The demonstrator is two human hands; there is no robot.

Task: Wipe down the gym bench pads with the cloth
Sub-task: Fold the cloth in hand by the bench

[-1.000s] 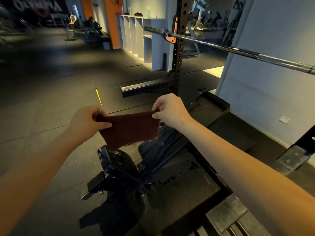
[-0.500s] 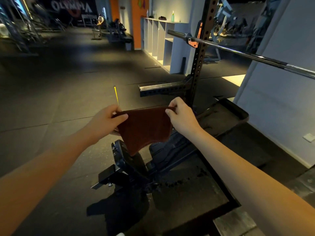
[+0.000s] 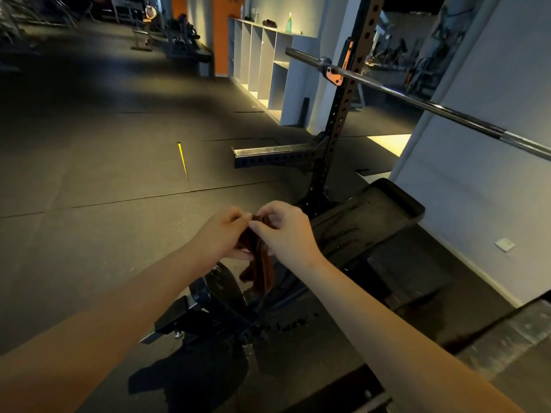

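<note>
A dark red cloth [image 3: 258, 269] hangs folded in half between my two hands, its lower part dangling over the bench. My left hand [image 3: 222, 234] pinches its top edge from the left. My right hand [image 3: 283, 231] pinches the same edge from the right, fingertips almost touching the left hand's. Below and beyond them lies the black gym bench; its long back pad [image 3: 366, 216] slopes away to the upper right, and its front foot and wheel [image 3: 220, 296] sit under my wrists.
A black squat rack upright [image 3: 334, 138] stands just beyond the hands, with a safety arm [image 3: 268, 155] sticking left and a steel barbell [image 3: 417, 102] crossing to the right. A grey wall [image 3: 477, 150] is on the right, white cubby shelves [image 3: 262, 58] behind. Dark rubber floor spreads left.
My hands have come together, folding the cloth from a spread sheet into a narrow hanging bundle. The view has shifted so the rack and bench sit further right.
</note>
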